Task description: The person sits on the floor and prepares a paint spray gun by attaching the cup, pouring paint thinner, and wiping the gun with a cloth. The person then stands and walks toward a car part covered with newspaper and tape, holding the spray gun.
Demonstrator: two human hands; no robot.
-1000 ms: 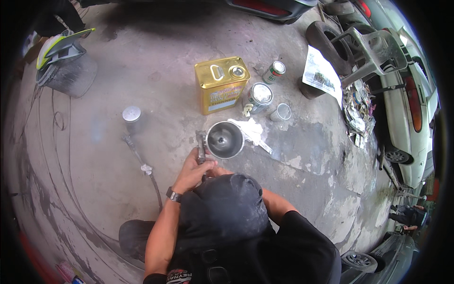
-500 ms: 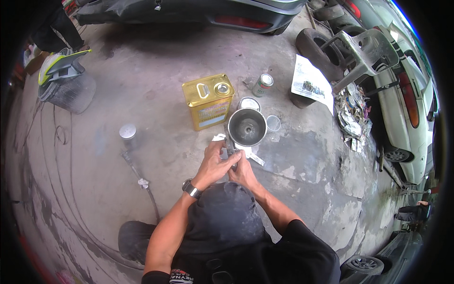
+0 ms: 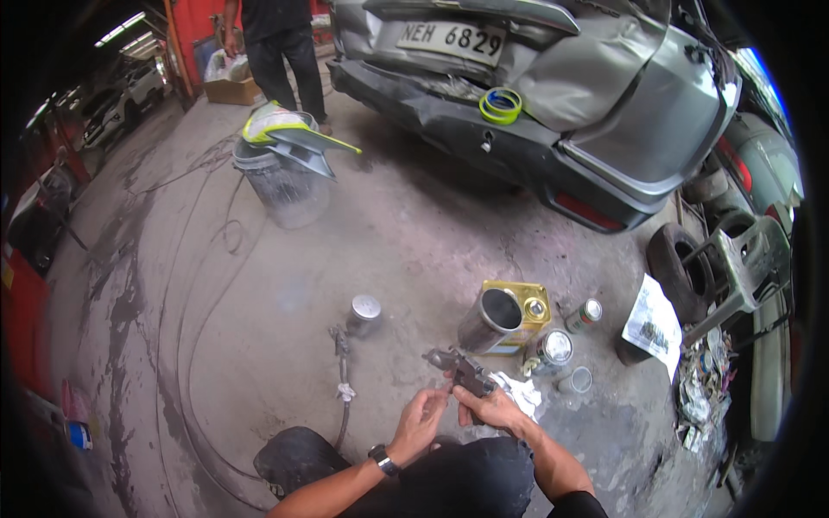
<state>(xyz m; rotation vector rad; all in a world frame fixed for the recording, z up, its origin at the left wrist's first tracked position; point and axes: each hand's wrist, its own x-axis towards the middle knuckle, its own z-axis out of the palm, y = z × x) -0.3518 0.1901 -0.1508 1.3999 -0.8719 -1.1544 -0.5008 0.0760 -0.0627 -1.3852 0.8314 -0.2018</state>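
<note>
My right hand point(image 3: 490, 409) is closed round the handle of a dark metal spray gun point(image 3: 458, 367), its nozzle end pointing left. A grey metal cup point(image 3: 489, 321), open at the top and tilted, rises just above the gun and seems joined to it. My left hand point(image 3: 421, 420) is beside the gun with its fingers stretched toward the gun's underside. Whether those fingertips touch it, I cannot tell. Crumpled white paper point(image 3: 521, 394) lies past my right hand. Behind the cup stands a gold rectangular tin point(image 3: 534, 321), partly hidden by it.
Paint cans point(image 3: 553, 348) and a clear plastic cup point(image 3: 576, 380) stand at right. A hose point(image 3: 344, 391) lies by a silver-lidded cylinder point(image 3: 366, 309). Beyond are a bucket point(image 3: 281, 194), a dented car point(image 3: 553, 104), a person point(image 3: 278, 47), tyres point(image 3: 682, 259) and a plastic stool point(image 3: 744, 259).
My view has swung up and left, bringing in the car's back and the person. The gun and cup have turned leftward, and my left hand has come away from my right.
</note>
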